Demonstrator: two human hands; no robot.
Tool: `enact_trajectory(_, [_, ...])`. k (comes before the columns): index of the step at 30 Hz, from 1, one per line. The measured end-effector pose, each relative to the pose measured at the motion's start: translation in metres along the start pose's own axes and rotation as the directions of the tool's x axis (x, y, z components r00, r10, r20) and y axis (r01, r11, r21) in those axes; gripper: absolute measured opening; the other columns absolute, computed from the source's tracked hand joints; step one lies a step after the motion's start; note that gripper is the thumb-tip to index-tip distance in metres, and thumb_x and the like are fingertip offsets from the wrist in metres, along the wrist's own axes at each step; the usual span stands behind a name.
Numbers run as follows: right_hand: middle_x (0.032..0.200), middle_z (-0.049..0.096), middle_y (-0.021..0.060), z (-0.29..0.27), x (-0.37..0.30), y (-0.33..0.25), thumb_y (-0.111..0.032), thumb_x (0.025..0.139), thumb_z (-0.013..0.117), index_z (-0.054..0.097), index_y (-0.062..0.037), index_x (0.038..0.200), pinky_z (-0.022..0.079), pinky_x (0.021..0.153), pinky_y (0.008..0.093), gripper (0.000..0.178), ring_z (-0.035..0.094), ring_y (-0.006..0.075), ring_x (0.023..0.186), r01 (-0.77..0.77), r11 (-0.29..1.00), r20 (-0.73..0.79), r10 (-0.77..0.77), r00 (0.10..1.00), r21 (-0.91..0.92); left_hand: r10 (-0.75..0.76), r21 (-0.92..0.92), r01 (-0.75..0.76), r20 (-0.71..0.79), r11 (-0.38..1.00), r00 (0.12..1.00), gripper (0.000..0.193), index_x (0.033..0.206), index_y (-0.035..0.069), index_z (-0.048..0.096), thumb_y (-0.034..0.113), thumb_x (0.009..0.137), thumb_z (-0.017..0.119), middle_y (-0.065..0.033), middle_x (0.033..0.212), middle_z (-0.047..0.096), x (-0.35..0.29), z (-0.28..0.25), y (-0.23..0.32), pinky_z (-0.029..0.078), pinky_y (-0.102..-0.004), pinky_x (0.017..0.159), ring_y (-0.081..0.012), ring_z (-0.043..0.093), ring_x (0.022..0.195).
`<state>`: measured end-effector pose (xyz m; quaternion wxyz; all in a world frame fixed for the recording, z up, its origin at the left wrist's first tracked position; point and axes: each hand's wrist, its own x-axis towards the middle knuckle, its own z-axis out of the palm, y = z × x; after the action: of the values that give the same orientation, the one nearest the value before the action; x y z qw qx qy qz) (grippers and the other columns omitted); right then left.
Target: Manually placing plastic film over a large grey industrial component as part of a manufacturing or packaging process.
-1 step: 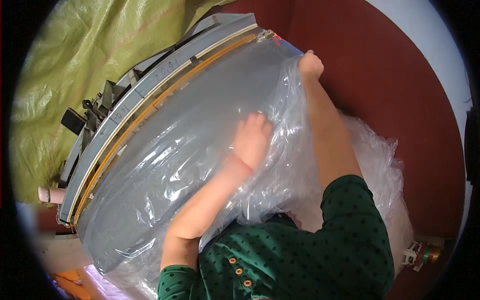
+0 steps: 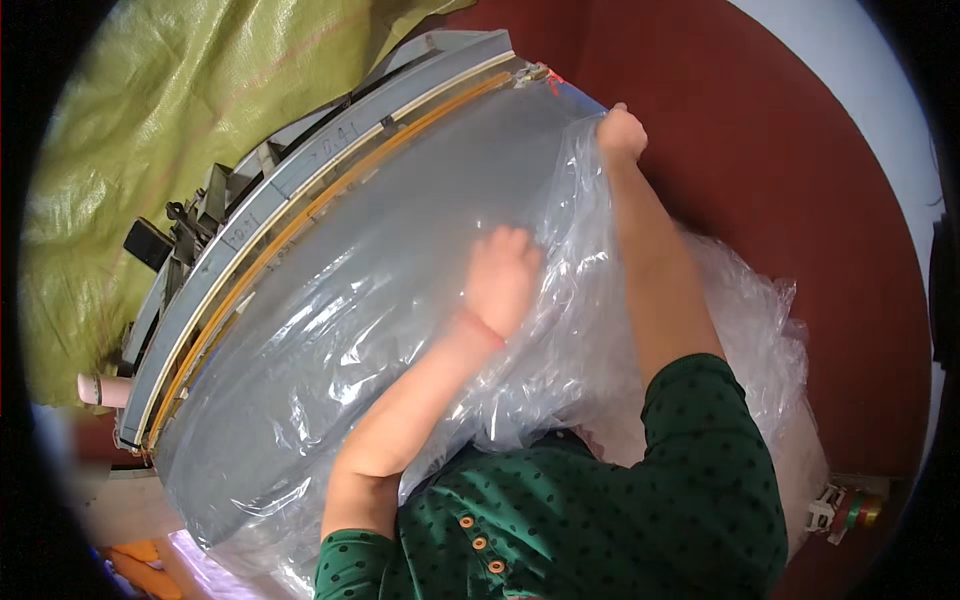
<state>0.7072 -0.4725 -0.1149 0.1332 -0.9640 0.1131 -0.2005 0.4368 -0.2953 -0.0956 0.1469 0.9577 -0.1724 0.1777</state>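
A wide clear plastic film (image 2: pixel 340 345) is spread over a grey work surface (image 2: pixel 470 165) and gathers in shiny folds towards my body. My right hand (image 2: pixel 622 135) is closed on the film's edge at the surface's far right corner. Near the middle, my left hand (image 2: pixel 505 275) rests on the film, palm down. Its fingers are a little blurred but look stretched and slightly apart, holding nothing. More film (image 2: pixel 745 320) hangs in crumpled folds beyond my right arm.
Along the far left edge run a grey metal rail (image 2: pixel 300 165) and an orange strip (image 2: pixel 345 185). Brackets and a small black box (image 2: pixel 147 243) stand behind them. Yellow-green woven sheeting (image 2: pixel 200 90) lies beyond. Dark red floor (image 2: pixel 800 170) is at right, with tape rolls (image 2: pixel 855 508) lower down.
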Motion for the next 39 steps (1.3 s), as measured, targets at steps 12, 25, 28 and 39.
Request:
enact_trajectory(12, [0.089,0.062,0.0163,0.003,-0.004,-0.003,-0.015,0.082,0.041,0.055,-0.0045,0.092,0.049,0.07,0.0411,0.021,0.061,0.0303,0.084,0.01,0.997,0.007,-0.01,1.0,-0.07,-0.046,-0.851,0.422,0.457,-0.312,0.888,0.009,0.088,0.003,0.052,0.01,0.083,0.053,-0.0055,0.067,0.054,-0.056,-0.086,-0.011,0.033,-0.0247,0.037,-0.0099,0.044,0.045])
enact_trajectory(25, [0.092,0.061,0.0156,-0.004,-0.006,-0.008,-0.025,0.081,0.046,0.055,-0.0064,0.095,0.047,0.073,0.0421,0.025,0.059,0.0321,0.088,-0.008,0.998,0.003,0.008,1.0,-0.062,-0.2,-0.832,0.182,0.327,-0.524,0.924,0.079,0.133,0.007,0.022,0.042,0.075,0.061,-0.0137,0.134,0.029,-0.143,-0.079,0.01,0.032,-0.0368,0.095,-0.0263,0.031,0.122])
enact_trajectory(28, [0.093,0.061,0.0173,0.002,-0.013,-0.02,-0.021,0.083,0.043,0.055,-0.0045,0.097,0.046,0.073,0.0427,0.024,0.059,0.0327,0.087,0.041,0.999,0.047,-0.04,0.998,-0.035,-0.445,-0.891,-0.02,0.207,-0.454,0.871,0.068,0.132,0.005,0.021,0.028,0.08,0.059,-0.0149,0.123,0.043,-0.101,-0.111,0.004,0.042,-0.0307,0.082,-0.0226,0.047,0.107])
enact_trajectory(39, [0.087,0.062,0.0165,-0.003,-0.007,0.006,-0.028,0.083,0.047,0.055,-0.0054,0.092,0.047,0.07,0.0428,0.025,0.06,0.0324,0.082,0.067,0.997,-0.045,-0.068,0.997,-0.035,-0.839,-0.832,0.524,0.409,-0.183,0.358,0.028,0.103,0.003,0.04,0.005,0.079,0.053,-0.0047,0.065,0.054,-0.159,-0.088,-0.048,0.033,-0.0189,0.04,-0.0081,0.046,0.046])
